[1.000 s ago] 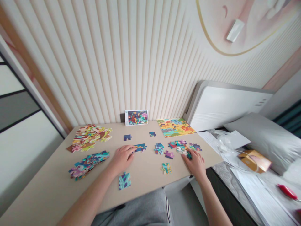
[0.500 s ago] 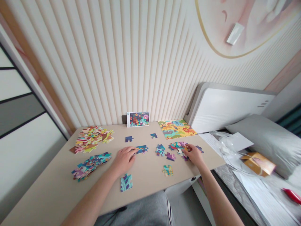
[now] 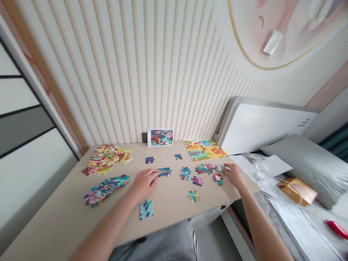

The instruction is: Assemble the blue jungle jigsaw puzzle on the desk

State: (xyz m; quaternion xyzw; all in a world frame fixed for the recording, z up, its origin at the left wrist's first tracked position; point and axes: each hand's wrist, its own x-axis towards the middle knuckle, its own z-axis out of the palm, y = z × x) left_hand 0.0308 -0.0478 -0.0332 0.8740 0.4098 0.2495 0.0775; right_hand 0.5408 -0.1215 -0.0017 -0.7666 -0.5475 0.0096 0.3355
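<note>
My left hand (image 3: 143, 182) lies on the beige table (image 3: 168, 203), fingers curled, its fingertips touching a blue joined puzzle section (image 3: 164, 171). My right hand (image 3: 234, 174) rests near the table's right edge, its fingertips on a loose piece (image 3: 226, 168) beside a cluster of colourful pieces (image 3: 206, 168). A flower-patterned piece (image 3: 217, 178) lies just left of that hand. Other loose pieces lie between the hands: a blue cluster (image 3: 185, 172), a purple piece (image 3: 196, 180), a teal piece (image 3: 194, 196) and a leafy piece (image 3: 146, 209).
Two heaps of pieces sit at the left: a warm-coloured heap (image 3: 107, 158) and a blue-purple heap (image 3: 104, 185). A reference picture card (image 3: 160, 137) leans on the ribbed wall. A finished yellow puzzle (image 3: 204, 149) lies at the back right. Beyond the table are a bed, papers and a brown box (image 3: 297, 188).
My right hand has moved right and farther back, from the flower-patterned piece to a piece near the table's right edge. My left hand has stayed by the blue section.
</note>
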